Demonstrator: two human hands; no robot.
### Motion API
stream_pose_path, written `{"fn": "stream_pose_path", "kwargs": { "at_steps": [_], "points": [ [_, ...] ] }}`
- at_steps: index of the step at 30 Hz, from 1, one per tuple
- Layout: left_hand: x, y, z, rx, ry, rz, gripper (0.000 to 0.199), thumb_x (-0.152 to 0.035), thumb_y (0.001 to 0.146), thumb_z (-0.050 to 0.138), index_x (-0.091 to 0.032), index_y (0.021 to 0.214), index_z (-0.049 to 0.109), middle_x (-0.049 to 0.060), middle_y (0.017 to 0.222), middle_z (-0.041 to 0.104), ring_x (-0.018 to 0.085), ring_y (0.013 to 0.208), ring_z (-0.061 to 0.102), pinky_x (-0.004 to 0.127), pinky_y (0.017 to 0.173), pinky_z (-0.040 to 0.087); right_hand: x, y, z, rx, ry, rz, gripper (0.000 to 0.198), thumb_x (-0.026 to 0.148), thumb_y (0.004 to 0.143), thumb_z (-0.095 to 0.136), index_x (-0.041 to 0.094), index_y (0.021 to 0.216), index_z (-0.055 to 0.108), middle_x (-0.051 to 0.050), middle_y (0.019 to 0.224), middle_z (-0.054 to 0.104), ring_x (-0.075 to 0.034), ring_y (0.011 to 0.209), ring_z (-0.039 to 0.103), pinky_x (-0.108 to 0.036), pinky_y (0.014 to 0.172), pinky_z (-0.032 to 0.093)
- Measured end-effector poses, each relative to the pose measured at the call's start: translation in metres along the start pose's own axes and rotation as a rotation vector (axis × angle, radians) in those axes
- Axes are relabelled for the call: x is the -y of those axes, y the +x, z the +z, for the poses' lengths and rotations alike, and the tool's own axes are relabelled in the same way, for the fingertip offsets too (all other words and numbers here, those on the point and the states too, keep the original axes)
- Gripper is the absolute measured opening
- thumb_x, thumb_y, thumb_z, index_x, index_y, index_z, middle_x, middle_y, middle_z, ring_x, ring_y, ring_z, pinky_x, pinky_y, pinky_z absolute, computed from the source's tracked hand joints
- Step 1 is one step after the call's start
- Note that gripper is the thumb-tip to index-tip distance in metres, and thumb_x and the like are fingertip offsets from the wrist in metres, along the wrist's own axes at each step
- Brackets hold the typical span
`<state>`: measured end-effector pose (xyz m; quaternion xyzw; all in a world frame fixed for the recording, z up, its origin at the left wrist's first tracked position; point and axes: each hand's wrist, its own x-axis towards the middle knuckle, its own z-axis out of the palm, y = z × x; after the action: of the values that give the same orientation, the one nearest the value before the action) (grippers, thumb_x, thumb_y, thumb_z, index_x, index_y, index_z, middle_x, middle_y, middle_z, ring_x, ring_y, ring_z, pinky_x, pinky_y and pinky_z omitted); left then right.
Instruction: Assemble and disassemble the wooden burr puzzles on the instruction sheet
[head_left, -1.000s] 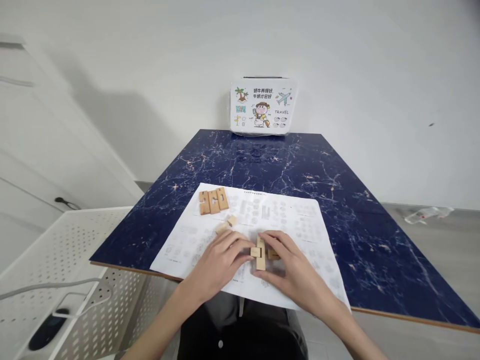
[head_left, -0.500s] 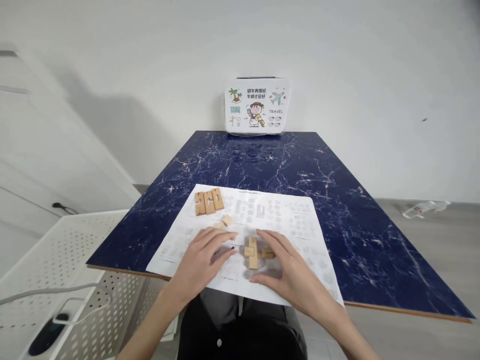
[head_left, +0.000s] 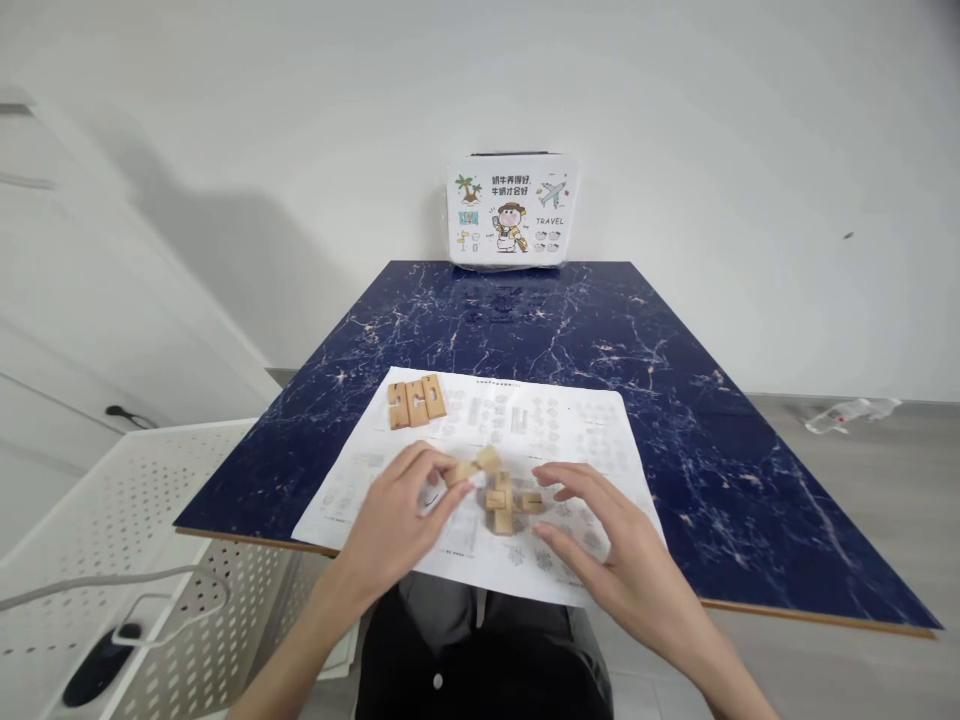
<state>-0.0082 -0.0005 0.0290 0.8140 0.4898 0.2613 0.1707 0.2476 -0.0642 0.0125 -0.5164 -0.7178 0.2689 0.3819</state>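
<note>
My left hand (head_left: 401, 510) is closed on a notched wooden block (head_left: 487, 460), pinched between thumb and fingers. This block is held up at the upper left of a cross-shaped wooden puzzle assembly (head_left: 503, 518); I cannot tell whether the two touch. The assembly lies on the printed instruction sheet (head_left: 465, 560), with one arm pointing right. To its right, my right hand (head_left: 611, 530) is open, fingers and thumb apart around nothing. Several flat wooden pieces with cutouts (head_left: 417, 402) lie side by side at the sheet's upper left.
The sheet lies at the near edge of a dark blue marbled table (head_left: 517, 325). A white case with cartoon prints (head_left: 512, 210) stands at the back against the wall. Left of the table is a white perforated stand (head_left: 180, 450) with a cable and a black object (head_left: 101, 665).
My left hand has picked up the notched block from the sheet and brought it right, toward the assembly. My right hand has drawn back to the right, off the assembly.
</note>
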Motion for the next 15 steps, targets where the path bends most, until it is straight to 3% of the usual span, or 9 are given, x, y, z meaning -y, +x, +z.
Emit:
{"fn": "stream_pose_path", "kwargs": {
  "at_steps": [4,7,12,15],
  "points": [
    [-0.038,0.004,0.002,0.133,-0.191,0.087,0.009,-0.032,0.101,0.067,-0.024,0.102,0.064,0.001,0.104,0.067,0.020,0.097,0.065,0.034,0.089,0.051,0.009,0.015,0.001,0.010,0.082,-0.046,0.028,0.038,0.108,0.053,0.027,0.133,0.060,-0.009,0.120,0.069,-0.025,0.102,0.068,-0.039,0.090,0.058],
    [-0.047,0.009,0.006,0.183,-0.231,0.096,0.014,-0.037,0.102,0.065,-0.025,0.108,0.065,0.002,0.107,0.067,0.021,0.099,0.065,0.035,0.091,0.052,0.008,0.020,-0.003,0.005,0.105,-0.003,0.024,0.039,0.109,0.049,0.025,0.115,0.067,-0.008,0.105,0.072,-0.024,0.091,0.069,-0.035,0.080,0.057],
    [-0.031,0.003,0.013,0.217,-0.096,-0.050,0.058,-0.054,0.087,0.080,-0.025,0.132,0.058,0.009,0.128,0.061,0.032,0.119,0.061,0.046,0.096,0.054,-0.016,0.013,-0.013,-0.114,-0.012,0.133,0.024,0.044,0.105,0.056,0.024,0.113,0.068,-0.007,0.104,0.077,-0.024,0.085,0.071,-0.034,0.076,0.055],
    [-0.019,0.000,0.017,0.272,-0.046,-0.069,0.084,-0.059,0.077,0.086,-0.026,0.145,0.050,0.011,0.137,0.055,0.037,0.127,0.055,0.052,0.100,0.053,-0.033,0.010,-0.014,-0.149,-0.112,0.188,0.027,0.047,0.105,0.055,0.024,0.113,0.067,-0.008,0.107,0.077,-0.024,0.082,0.071,-0.034,0.073,0.053]
  ]
}}
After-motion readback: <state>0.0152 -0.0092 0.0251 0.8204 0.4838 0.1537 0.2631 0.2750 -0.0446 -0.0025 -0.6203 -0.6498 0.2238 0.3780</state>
